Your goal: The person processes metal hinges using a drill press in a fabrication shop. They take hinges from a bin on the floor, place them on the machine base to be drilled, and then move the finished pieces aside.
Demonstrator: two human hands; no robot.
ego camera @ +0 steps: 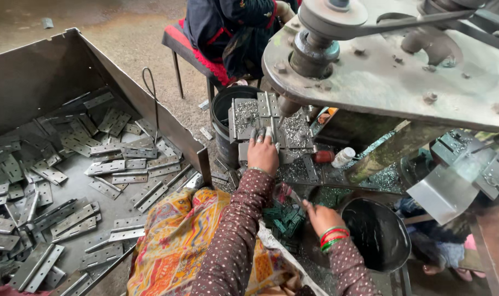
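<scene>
My left hand [262, 153] presses flat on a metal hinge [266, 105] that lies on the drill press table [244, 118], right under the drill bit [282, 116]. My right hand [322, 216], with red and green bangles at the wrist, is curled around a small thin tool [291, 195] over a heap of metal shavings. Its fingers are closed on the tool's handle.
A big sheet-metal bin [74, 66] at the left holds several grey hinges. The drill press head with its pulley [331, 19] overhangs at the top right. A black bucket [376, 233] stands near my right wrist. Another person in dark clothes [233, 33] sits on a red stool behind.
</scene>
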